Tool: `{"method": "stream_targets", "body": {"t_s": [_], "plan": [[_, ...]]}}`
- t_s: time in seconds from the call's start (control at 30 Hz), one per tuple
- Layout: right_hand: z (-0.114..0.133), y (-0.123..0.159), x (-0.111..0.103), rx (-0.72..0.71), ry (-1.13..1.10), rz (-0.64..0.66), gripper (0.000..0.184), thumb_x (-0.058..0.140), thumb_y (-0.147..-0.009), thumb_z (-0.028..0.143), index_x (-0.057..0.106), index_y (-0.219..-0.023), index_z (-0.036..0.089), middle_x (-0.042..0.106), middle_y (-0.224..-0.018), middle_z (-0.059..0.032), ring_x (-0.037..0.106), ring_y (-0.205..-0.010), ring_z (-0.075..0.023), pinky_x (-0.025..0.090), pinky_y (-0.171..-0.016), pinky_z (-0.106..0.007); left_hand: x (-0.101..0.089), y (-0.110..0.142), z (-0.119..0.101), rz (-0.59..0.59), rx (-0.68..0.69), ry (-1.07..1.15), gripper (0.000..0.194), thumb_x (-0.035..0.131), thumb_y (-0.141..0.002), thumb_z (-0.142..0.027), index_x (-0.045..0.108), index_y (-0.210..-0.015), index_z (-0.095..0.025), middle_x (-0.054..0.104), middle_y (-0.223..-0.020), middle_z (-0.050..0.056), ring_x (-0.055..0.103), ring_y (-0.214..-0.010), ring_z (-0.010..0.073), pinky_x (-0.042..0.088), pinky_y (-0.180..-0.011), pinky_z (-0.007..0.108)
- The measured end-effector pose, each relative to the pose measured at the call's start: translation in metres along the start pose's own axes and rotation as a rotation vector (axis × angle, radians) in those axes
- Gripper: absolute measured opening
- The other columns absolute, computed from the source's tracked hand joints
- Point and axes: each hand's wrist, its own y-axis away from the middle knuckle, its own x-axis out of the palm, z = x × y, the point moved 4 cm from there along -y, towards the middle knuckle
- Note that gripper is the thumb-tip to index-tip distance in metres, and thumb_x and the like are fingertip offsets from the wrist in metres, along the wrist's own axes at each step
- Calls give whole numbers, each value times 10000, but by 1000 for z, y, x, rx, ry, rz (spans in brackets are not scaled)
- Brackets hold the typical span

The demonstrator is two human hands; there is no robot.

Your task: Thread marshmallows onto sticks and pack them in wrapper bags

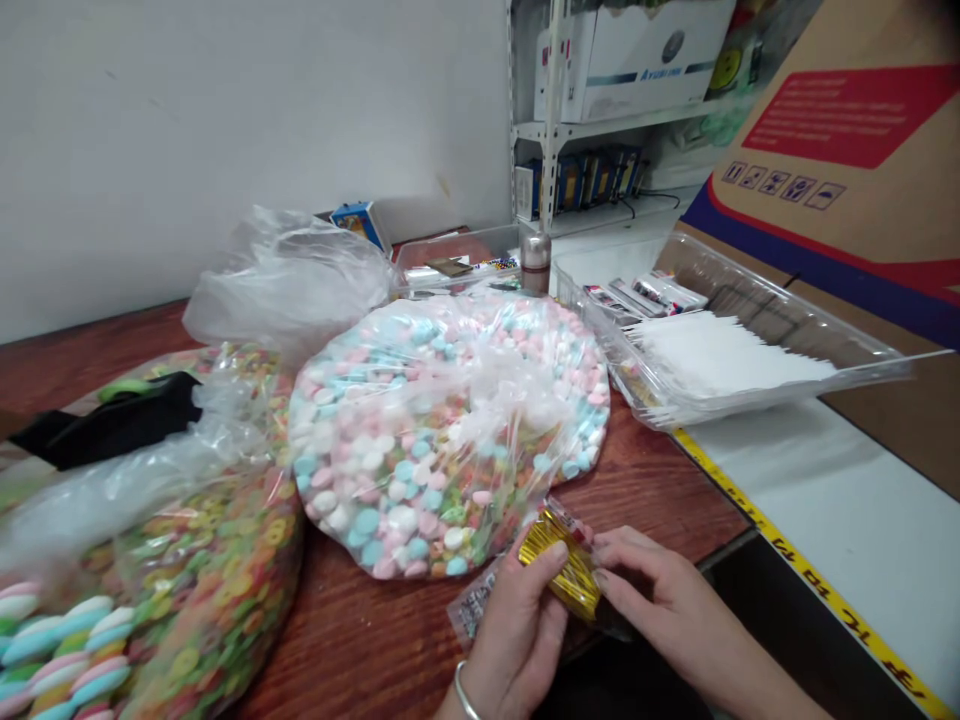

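My left hand [517, 625], with a silver bangle on the wrist, and my right hand [660, 590] meet at the near edge of the wooden table [360, 650]. Both pinch a small clear packet with a gold foil band [564, 565] held between them. A second clear packet [474, 608] lies under my left hand. Just beyond the hands sits a big clear bag of pink, blue and white candies [442, 420].
A bag of multicoloured ring candies [202, 560] and twisted marshmallows [67, 650] lies at left, with a black object [112, 425] on it. A clear plastic tray of white sheets [750, 350] stands at right. Behind are a small metal canister [535, 262], shelving [555, 120] and a cardboard box [862, 150].
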Motion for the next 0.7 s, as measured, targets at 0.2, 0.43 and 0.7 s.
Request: {"method": "stream_targets", "body": {"t_s": [0.2, 0.43, 0.7], "plan": [[-8, -2, 1, 44, 88, -33, 232, 510, -881, 180, 560, -655, 193, 607, -860, -38, 597, -851, -184, 466, -782, -289, 3, -4, 9, 41, -38, -10, 235, 622, -829, -131, 666, -1060, -122, 698, -1078, 126, 640, -996, 240, 470, -894, 337], [-12, 0, -10, 44, 140, -71, 274, 474, -915, 223, 590, -670, 189, 630, -1061, -93, 581, -990, -207, 442, -901, -321, 6, -6, 10, -60, -66, -146, 237, 693, -794, -198, 655, -1018, -131, 714, -964, 112, 654, -910, 231, 486, -811, 323], [-21, -2, -11, 42, 213, -45, 229, 461, -922, 214, 597, -738, 197, 616, -1038, -88, 584, -994, -209, 456, -882, -326, 1, -15, 17, -111, -91, -170, 245, 692, -787, -207, 641, -1015, -135, 710, -952, 103, 658, -868, 224, 490, -774, 315]]}}
